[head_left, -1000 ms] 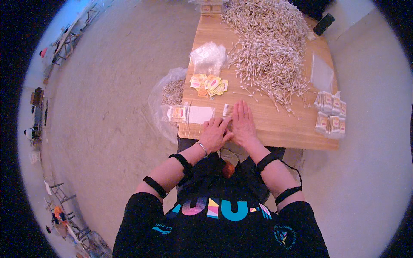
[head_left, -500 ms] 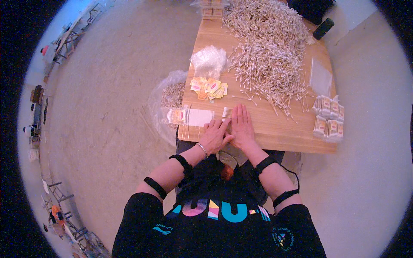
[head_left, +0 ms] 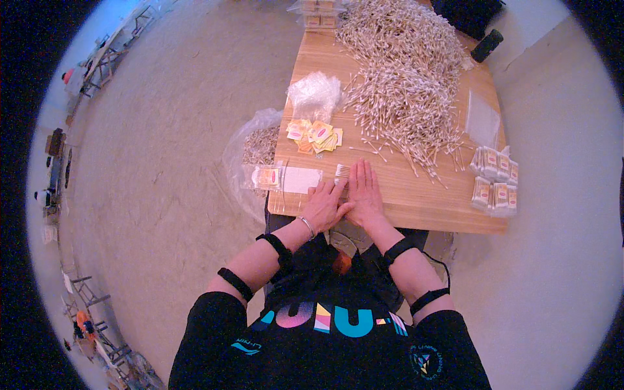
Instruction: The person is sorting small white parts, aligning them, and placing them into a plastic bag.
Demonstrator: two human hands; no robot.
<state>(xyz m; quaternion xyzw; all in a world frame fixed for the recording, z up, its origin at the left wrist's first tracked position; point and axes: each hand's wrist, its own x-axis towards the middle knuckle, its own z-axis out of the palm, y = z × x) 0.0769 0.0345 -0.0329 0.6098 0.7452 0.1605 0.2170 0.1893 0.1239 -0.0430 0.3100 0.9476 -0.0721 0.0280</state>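
A small row of cotton swabs (head_left: 342, 171) lies on the table by the near edge, tips pointing away from me. My right hand (head_left: 365, 195) rests flat along its right side, fingers stretched out and together. From the left, my left hand (head_left: 323, 207) reaches to the swabs' lower ends, its fingers extended and slightly bent and its thumb touching my right hand. The lower part of the row is hidden by the hands. Just left of my left fingertips is a white rectangular card or pad (head_left: 302, 180). Beside that lies a clear packet with an orange-yellow label (head_left: 266, 177), overhanging the table's left edge.
A big heap of loose cotton swabs (head_left: 409, 78) covers the back and middle. Yellow label cards (head_left: 316, 134) and clear plastic bags (head_left: 314, 93) lie at left. Filled packets (head_left: 496, 179) and a flat clear sleeve (head_left: 483, 118) are at right. A bag of swabs (head_left: 260, 146) stands beside the table.
Both hands stay beside the row of swabs, almost unmoved. The whole view has shifted very slightly.
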